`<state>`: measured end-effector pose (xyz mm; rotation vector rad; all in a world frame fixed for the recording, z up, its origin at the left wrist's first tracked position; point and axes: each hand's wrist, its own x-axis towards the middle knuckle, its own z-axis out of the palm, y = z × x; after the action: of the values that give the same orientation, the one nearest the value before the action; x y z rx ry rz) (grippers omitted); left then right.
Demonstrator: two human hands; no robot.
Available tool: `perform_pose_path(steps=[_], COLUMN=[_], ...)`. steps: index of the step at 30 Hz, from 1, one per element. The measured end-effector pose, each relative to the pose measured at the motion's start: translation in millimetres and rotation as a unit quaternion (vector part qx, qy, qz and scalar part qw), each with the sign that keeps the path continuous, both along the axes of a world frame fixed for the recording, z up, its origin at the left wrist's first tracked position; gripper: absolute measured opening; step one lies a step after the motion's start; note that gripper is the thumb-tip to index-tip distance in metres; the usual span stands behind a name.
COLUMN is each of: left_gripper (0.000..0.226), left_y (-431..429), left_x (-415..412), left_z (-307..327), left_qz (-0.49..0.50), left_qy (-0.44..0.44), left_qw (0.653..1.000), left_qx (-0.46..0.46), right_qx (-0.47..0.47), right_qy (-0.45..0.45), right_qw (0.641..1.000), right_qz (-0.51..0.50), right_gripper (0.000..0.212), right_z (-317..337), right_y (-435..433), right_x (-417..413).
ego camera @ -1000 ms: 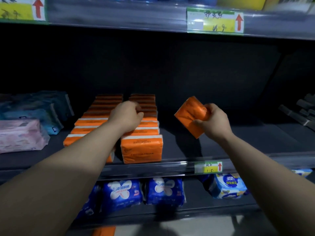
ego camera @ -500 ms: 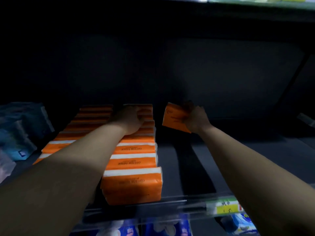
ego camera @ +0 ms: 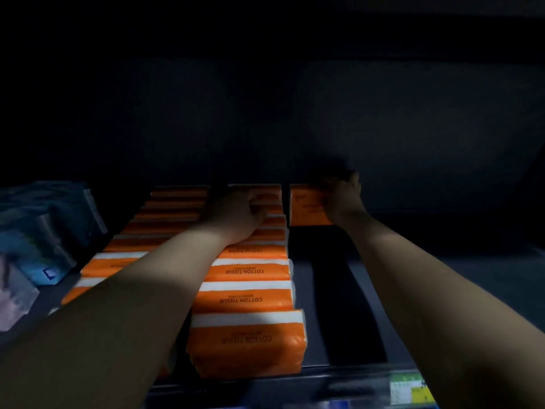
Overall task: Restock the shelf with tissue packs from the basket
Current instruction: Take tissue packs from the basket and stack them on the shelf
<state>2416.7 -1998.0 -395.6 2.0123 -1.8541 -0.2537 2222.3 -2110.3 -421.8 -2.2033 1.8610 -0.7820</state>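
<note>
Two rows of orange "COTTON TISSUE" packs point(ego camera: 250, 299) stand on the dark shelf point(ego camera: 339, 290), running from the front edge to the back. My left hand point(ego camera: 236, 216) rests with curled fingers on the packs near the back of the right row. My right hand point(ego camera: 343, 199) grips a single orange tissue pack point(ego camera: 306, 206), held upright at the very back of the shelf, just right of the right row. The basket is out of view.
Blue and pale pink wrapped packs point(ego camera: 44, 246) sit at the left end of the shelf. Dark bare shelf stretches to the right of the orange rows. A yellow-green price tag point(ego camera: 411, 391) hangs on the front rail. The back wall is close behind.
My view has dipped in under the upper shelf. My right hand has carried the single pack from mid-air deep to the back and turned it upright. My left hand has slid further back along the row.
</note>
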Motion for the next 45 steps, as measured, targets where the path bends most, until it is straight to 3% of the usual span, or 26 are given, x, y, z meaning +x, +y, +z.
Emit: perform_pose_path(steps=[8, 15, 20, 24, 31, 45], left_gripper=[0.04, 0.026, 0.043, 0.041, 0.043, 0.022], left_y=[8, 32, 72, 112, 172, 213], left_x=[-9, -47, -112, -177, -308, -515], left_z=[12, 37, 54, 55, 35, -84], left_qz=[0.004, -0.02, -0.049, -0.117, -0.227, -0.371], left_qy=[0.031, -0.012, -0.031, -0.024, 0.014, -0.01], left_qw=[0.999, 0.999, 0.997, 0.99, 0.972, 0.927], left_qx=[-0.009, -0.038, -0.048, -0.08, -0.049, 0.056], right_qx=[-0.028, -0.046, -0.08, -0.062, 0.014, 0.142], right_qy=[0.008, 0.023, 0.046, 0.071, 0.097, 0.018], right_qw=[0.999, 0.998, 0.994, 0.995, 0.992, 0.949], right_qz=[0.036, 0.041, 0.063, 0.029, -0.084, -0.282], right_gripper=[0.067, 0.043, 0.052, 0.057, 0.054, 0.045], right_z=[7, 29, 51, 60, 51, -43], right_y=[24, 70, 145, 209, 337, 465], right_x=[-22, -60, -123, -200, -343, -524])
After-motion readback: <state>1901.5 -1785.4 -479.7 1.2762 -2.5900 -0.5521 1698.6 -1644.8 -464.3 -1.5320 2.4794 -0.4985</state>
